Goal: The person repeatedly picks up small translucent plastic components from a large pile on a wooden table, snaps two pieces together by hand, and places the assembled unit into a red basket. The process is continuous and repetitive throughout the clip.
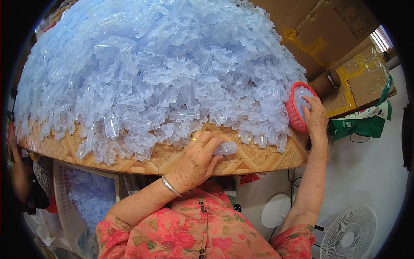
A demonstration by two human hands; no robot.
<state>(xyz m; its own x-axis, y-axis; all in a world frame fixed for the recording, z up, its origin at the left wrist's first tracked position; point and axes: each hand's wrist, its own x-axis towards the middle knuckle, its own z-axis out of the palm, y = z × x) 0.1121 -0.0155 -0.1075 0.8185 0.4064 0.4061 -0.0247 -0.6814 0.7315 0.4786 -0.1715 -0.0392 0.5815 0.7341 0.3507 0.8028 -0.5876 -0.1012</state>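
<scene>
At the table's near edge my left hand point(196, 157) is closed on a clear plastic piece point(226, 148), whose rounded end sticks out past the fingers. My right hand point(316, 117) reaches over the rim of a red plastic basket point(294, 113) at the right side of the table. Its fingers are bent and apart above small translucent pieces point(300, 96) in the basket, and nothing shows between them. Beyond both hands rises a huge heap of clear, bluish plastic parts point(168, 73), its front edge spilling close to my left hand.
Cardboard boxes point(330, 30) with yellow tape stand behind the basket, beside a dark brown cylinder point(325, 83). A green bag point(358, 127) hangs at the right. Below are a white fan point(348, 235) and, at left, a pale crate point(62, 194) of bluish plastic pieces.
</scene>
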